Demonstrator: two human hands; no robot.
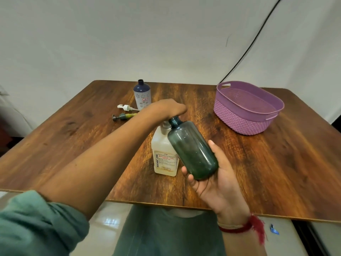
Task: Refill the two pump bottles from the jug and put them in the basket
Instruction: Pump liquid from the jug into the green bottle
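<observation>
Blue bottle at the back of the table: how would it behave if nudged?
The blue bottle stands upright, tall and narrow, so a high nudge would probably tip it. Its round body would likely roll once down. Its neck is open, the white pump lying beside it, so any contents could spill.

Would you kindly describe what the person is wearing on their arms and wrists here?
The left arm has a muted green sleeve, bunched near the elbow, forearm bare. The right wrist carries a red thread band with a frayed tassel, and a thin cream band beside it. The left hand and right hand are ungloved; no right sleeve shows.
</observation>
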